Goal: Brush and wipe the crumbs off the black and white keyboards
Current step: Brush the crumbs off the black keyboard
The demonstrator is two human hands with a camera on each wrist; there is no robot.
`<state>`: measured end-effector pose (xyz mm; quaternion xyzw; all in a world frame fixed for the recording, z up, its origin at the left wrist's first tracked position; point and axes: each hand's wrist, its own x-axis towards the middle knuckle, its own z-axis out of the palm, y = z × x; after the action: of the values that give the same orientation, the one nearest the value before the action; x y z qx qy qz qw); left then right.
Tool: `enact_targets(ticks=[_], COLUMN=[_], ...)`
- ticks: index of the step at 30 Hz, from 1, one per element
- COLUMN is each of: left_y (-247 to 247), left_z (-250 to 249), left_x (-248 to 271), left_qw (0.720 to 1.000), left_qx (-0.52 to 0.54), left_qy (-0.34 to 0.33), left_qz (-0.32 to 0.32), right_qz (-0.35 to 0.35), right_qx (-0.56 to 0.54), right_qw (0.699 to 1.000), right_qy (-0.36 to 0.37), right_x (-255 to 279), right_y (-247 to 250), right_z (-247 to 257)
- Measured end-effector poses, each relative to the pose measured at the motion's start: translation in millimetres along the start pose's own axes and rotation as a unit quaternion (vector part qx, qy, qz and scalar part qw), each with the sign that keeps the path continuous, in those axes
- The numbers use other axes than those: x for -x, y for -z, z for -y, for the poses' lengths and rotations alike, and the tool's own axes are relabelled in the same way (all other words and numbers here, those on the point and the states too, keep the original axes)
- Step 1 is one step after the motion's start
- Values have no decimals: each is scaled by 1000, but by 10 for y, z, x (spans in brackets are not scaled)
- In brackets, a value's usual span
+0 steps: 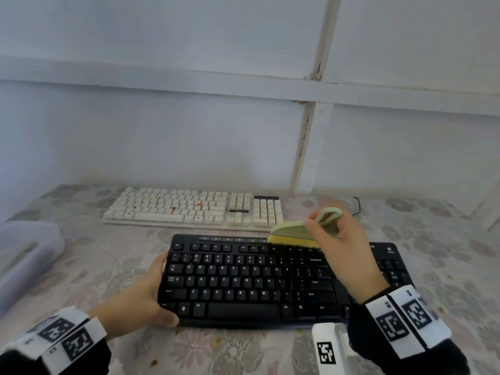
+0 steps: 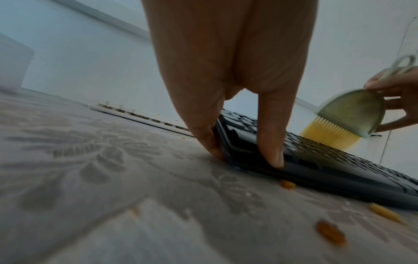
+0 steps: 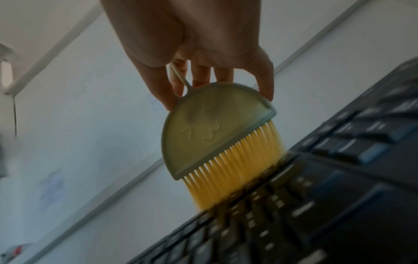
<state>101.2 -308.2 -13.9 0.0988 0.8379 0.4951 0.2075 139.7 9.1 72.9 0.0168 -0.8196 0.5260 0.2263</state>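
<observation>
A person's right hand [image 1: 341,239] holds a pale green brush [image 1: 293,230] by its looped handle, the grip closed with thumb and fingers around the loop and the top of the half-round head, right of centre in the head view. The yellow bristles [image 3: 235,171] touch the top rows of the black keyboard [image 1: 251,282], near its function keys. The left hand [image 1: 143,296] clasps that keyboard's left end at the lower left of the frame, thumb on the front corner and fingers along the side edge (the left wrist view shows two fingers [image 2: 270,128] pressing down at the corner, tips on the cloth). The black keyboard lies across the lower middle of the head view on a tabletop [image 1: 446,255] covered in a pale flowered cloth. Above it in the frame, close to the white wall, lies the white keyboard [image 1: 189,207], several orange-brown crumbs [image 1: 199,204] scattered among its keys. More crumbs [image 2: 330,233] sit on the cloth just beside the black keyboard's front edge. A clear plastic tub [image 1: 24,255] stands at the left edge of the frame. Both wrists wear bands printed with black-and-white square markers [image 1: 405,318], and a dark cable [image 1: 358,205] trails by the wall at the upper right of the tabletop.
</observation>
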Motion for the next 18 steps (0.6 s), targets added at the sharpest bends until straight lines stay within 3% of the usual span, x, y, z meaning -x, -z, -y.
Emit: enact_targets(ticks=[5, 7, 11, 15, 18], left_y=[-11, -8, -12, 4, 12], left_z=[-48, -53, -61, -27, -12], left_x=[25, 25, 30, 25, 9], left_qw=[1000, 1000, 1000, 1000, 1000], left_qx=[8, 6, -2, -5, -13], left_qy=[4, 9, 19, 19, 23], left_qz=[5, 6, 2, -3, -9], right_qz=[-59, -60, 7, 81, 105], right_qx=[115, 76, -29, -17, 18], right_qw=[992, 995, 999, 997, 994], right_qy=[-8, 2, 11, 0, 31], right_x=[-41, -17, 101, 239, 337], right_y=[183, 148, -209, -788, -1133], right_z=[-94, 29, 360, 530, 648])
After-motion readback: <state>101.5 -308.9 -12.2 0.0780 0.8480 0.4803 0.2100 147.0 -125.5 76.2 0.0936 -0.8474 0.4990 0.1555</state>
